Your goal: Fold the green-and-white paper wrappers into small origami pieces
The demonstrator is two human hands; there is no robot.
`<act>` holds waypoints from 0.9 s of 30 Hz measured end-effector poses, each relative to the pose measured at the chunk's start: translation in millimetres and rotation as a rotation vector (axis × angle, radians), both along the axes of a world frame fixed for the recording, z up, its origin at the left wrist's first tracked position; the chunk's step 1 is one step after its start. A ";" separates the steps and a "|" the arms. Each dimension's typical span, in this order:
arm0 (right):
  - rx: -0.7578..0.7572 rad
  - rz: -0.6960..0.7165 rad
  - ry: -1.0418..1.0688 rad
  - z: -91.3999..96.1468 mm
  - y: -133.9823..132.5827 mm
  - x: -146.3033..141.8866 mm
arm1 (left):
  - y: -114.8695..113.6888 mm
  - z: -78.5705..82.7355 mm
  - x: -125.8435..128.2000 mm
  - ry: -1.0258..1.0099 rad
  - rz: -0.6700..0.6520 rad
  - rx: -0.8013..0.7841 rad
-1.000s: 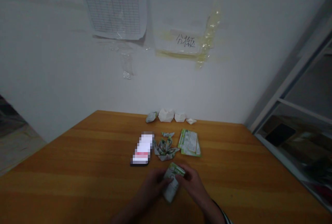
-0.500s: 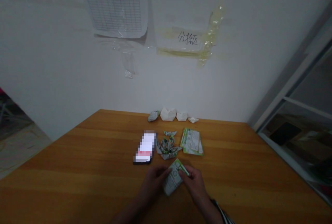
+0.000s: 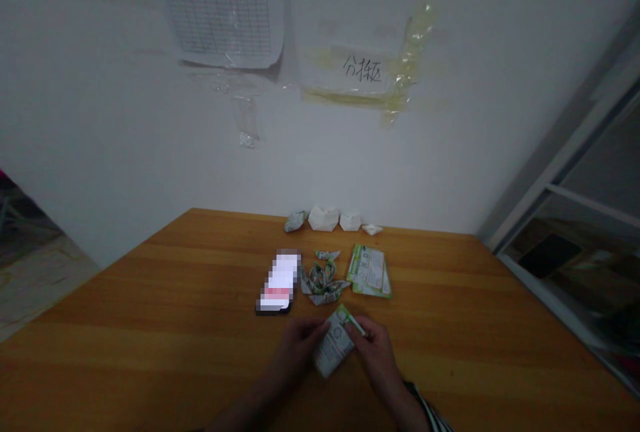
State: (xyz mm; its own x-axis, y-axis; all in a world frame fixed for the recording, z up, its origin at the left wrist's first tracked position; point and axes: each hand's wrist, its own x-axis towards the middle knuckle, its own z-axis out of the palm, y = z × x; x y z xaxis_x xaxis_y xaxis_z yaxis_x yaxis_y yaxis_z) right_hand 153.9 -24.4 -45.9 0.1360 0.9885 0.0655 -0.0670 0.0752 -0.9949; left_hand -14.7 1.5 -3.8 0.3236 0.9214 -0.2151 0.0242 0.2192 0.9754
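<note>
A folded sheet of printed green-and-white paper (image 3: 334, 347) is held tilted between my two hands, just above the near part of the wooden table. My left hand (image 3: 300, 345) pinches its left edge, thumb on top. On its right edge, my right hand (image 3: 374, 345) grips with the thumb across the front. Beyond them lie several folded printed-paper pieces (image 3: 324, 285) in a loose cluster. To the right of these is a small stack of similar printed sheets (image 3: 370, 271). The fingers behind the held paper are hidden.
A phone (image 3: 279, 282) with a blurred screen lies left of the cluster. Along the wall stand a printed-paper fold (image 3: 295, 221) and white folded paper shapes (image 3: 324, 219). The wooden table (image 3: 175, 285) meets a wall with taped papers (image 3: 220, 12). A framed glass panel (image 3: 590, 219) borders the right.
Both hands keep their hold on the folded paper, with hardly any shift of the fingers. The whole view has moved very slightly.
</note>
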 end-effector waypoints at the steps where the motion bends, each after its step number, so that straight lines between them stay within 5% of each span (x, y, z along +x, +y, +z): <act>1: 0.000 0.001 0.000 0.3 -0.2 0.1 | 0.1 -0.4 -0.1 0.000 -0.005 0.002; 8: -0.026 -0.016 0.053 5.6 -2.0 -1.1 | 0.7 -6.9 -0.6 -0.040 -0.034 -0.009; 15: -0.054 0.091 0.154 10.3 -3.5 -6.3 | 1.2 -4.8 -4.3 -0.020 0.096 0.061; 27: 0.004 -0.122 0.129 -0.1 -1.4 -1.7 | -2.2 -3.3 -1.8 -0.012 0.035 0.073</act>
